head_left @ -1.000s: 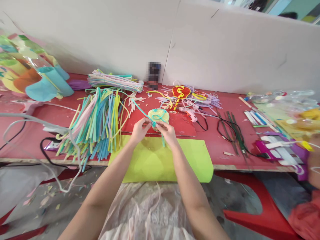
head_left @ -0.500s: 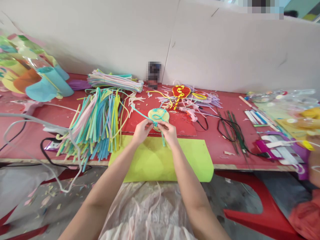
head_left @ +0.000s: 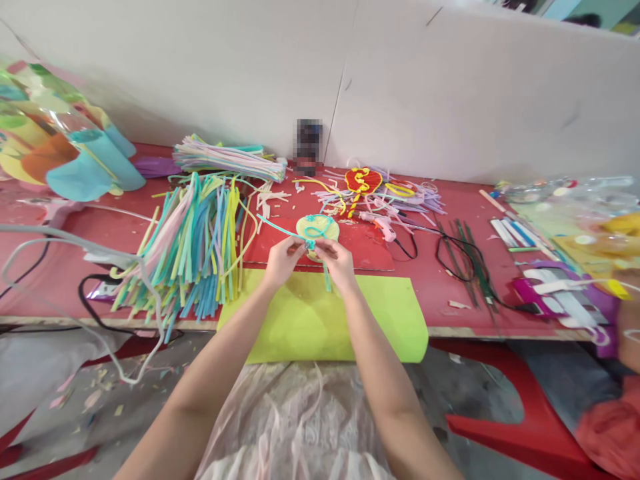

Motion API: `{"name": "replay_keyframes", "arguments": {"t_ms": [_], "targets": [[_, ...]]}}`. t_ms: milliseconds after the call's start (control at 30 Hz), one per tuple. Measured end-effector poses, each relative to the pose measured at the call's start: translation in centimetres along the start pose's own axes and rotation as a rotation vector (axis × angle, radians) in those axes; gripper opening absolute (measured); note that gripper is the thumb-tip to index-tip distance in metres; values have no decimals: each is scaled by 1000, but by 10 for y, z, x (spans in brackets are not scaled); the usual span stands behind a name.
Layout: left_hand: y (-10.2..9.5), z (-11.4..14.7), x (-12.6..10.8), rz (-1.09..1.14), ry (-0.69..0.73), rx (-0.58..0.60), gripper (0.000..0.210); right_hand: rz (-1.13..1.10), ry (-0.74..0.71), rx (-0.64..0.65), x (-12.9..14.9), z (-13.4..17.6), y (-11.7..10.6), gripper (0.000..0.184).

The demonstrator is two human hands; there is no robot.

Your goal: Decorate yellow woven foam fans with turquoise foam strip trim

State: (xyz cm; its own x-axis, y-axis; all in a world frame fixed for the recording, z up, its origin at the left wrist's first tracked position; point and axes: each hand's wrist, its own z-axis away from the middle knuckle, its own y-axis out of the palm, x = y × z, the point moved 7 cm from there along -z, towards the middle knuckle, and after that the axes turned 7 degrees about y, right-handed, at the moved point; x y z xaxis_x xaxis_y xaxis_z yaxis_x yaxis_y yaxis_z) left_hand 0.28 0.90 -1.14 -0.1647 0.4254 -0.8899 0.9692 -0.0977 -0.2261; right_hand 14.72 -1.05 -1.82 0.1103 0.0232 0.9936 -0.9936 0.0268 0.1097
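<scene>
Both hands meet over a round pale-yellow piece (head_left: 303,227) coiled from pipe cleaners, lying on a red board (head_left: 370,257). A turquoise pipe cleaner (head_left: 280,225) is looped and knotted on its face, with one loose end reaching out to the left. My left hand (head_left: 283,261) pinches this turquoise pipe cleaner at the lower edge of the round piece. Close beside it, my right hand (head_left: 338,261) has thumb and fingers closed on the same turquoise knot. A short turquoise stem hangs below, between the hands. The fingertips partly hide the knot.
A large pile of pastel pipe cleaners (head_left: 185,253) lies to the left, with another bundle (head_left: 225,159) behind. A red and yellow fan-shaped piece (head_left: 363,180) and a pink glue gun (head_left: 383,228) lie at the back right. Green sheet (head_left: 320,320) covers the table's front edge.
The loose turquoise end has swung slightly left and down. Both hands stay at the knot, with only small finger shifts.
</scene>
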Motion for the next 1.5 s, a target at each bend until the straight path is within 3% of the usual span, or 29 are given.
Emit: {"name": "replay_keyframes", "arguments": {"t_ms": [100, 267, 400, 500, 600, 800, 1000, 1133, 1233, 1333, 1500], "targets": [[-4, 1, -3, -100, 35, -41, 14, 6, 7, -7, -3, -1, -1, 35], [-11, 4, -27, -439, 216, -126, 10, 34, -7, -26, -5, -3, -3, 36], [-13, 4, -39, -529, 294, -136, 8, 55, -20, -21, -1, -3, -6, 39], [-6, 0, -32, -414, 254, -14, 8, 95, -29, 24, 7, -2, -9, 40], [0, -2, -15, -211, 109, 63, 10, 144, -14, 84, 14, -2, -14, 40], [9, -4, -2, 103, -100, 83, 15, 228, 18, 151, 28, -9, -20, 35], [12, -29, -8, 227, -182, 112, 27, 251, 6, 200, 49, -27, -22, 32], [16, -48, -5, 243, -204, 123, 24, 222, -3, 147, 57, -44, -26, 28], [18, -57, 2, 272, -245, 50, 22, 161, -5, 69, 59, -54, -29, 23], [20, -61, 8, 312, -242, -24, 22, 118, 10, 19, 53, -60, -31, 22], [26, -60, 13, 349, -183, -4, 24, 94, 37, -8, 36, -62, -28, 23]]}}
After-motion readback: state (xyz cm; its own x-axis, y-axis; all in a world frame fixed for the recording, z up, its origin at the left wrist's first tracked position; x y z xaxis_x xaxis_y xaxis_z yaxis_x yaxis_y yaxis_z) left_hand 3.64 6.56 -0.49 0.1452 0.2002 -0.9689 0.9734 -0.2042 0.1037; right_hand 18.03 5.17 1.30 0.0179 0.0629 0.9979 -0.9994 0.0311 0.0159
